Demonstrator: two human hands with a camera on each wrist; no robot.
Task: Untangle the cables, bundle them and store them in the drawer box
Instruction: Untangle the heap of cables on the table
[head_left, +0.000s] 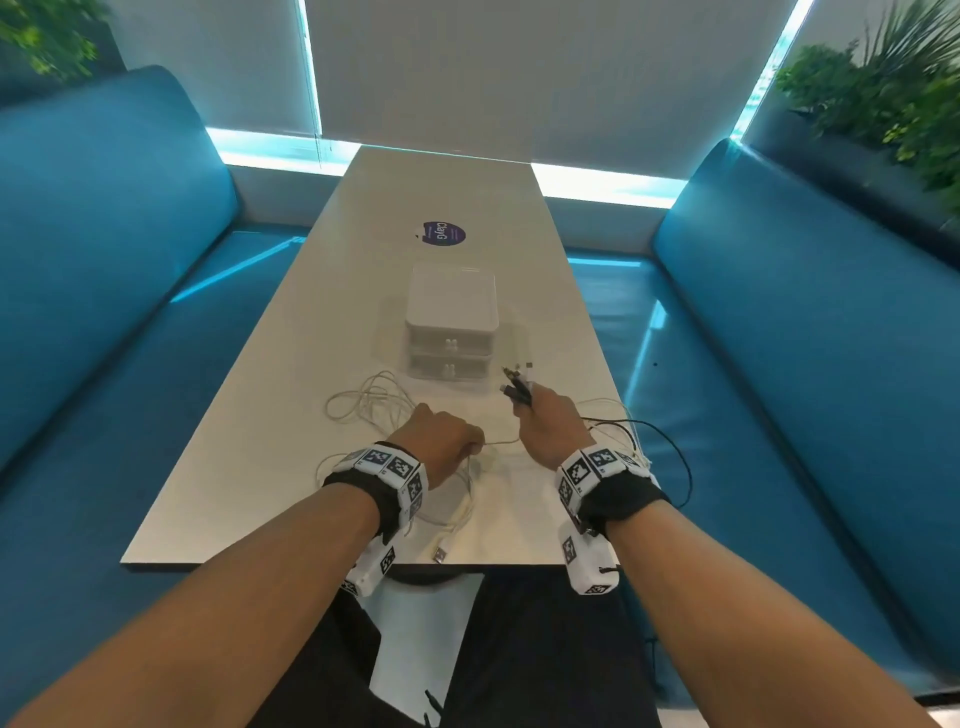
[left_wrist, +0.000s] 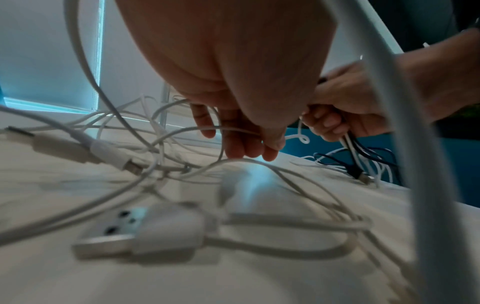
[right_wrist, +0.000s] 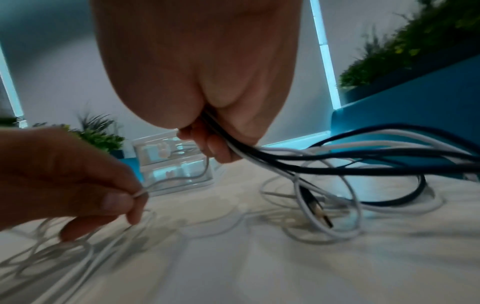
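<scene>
Now, left hand (head_left: 445, 441): pinches one white cable (right_wrist: 179, 178) near the worktop's (head_left: 270, 415) near edge.
Right hand (head_left: 550, 426): grips a bundle (head_left: 518, 387) of black and white plug ends, just right of the drawer box (head_left: 451, 325).
Loose cables (head_left: 366, 402): tangled left of the hands.
Hidden: right fingertips, behind the bundle.

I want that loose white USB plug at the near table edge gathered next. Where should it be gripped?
Pinch the white USB plug by its plastic housing, from above, fingers across the two narrow sides. It lies flat on the table, metal tip free, cord trailing back into the white tangle.
</scene>
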